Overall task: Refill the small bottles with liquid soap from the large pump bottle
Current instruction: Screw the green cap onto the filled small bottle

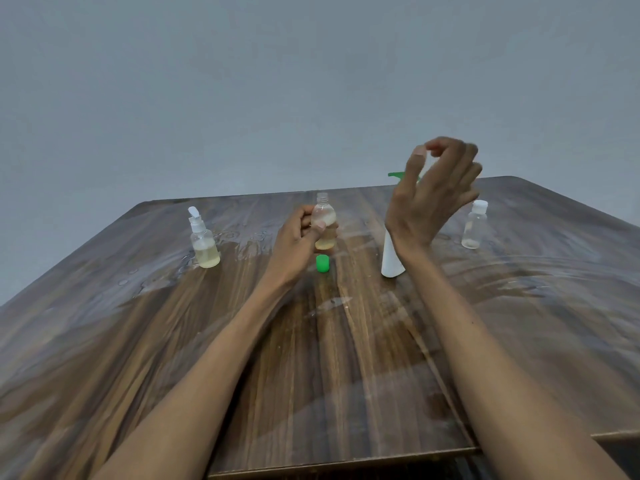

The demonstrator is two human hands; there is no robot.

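Note:
My left hand (298, 233) grips an uncapped small clear bottle (325, 221), upright near the table's middle, with some yellowish soap at its bottom. Its green cap (322, 264) stands on the table just in front. The large white pump bottle (392, 258) with a green pump head (398, 175) stands to the right, mostly hidden behind my right hand (434, 195). That hand is raised above the pump with fingers spread and holds nothing.
At the left stands a small bottle (204, 245) with its flip cap open and half full of yellowish soap. A nearly empty capped clear bottle (474, 225) stands at the right. The wooden table (346, 358) shows wet smears. Its front edge is near me.

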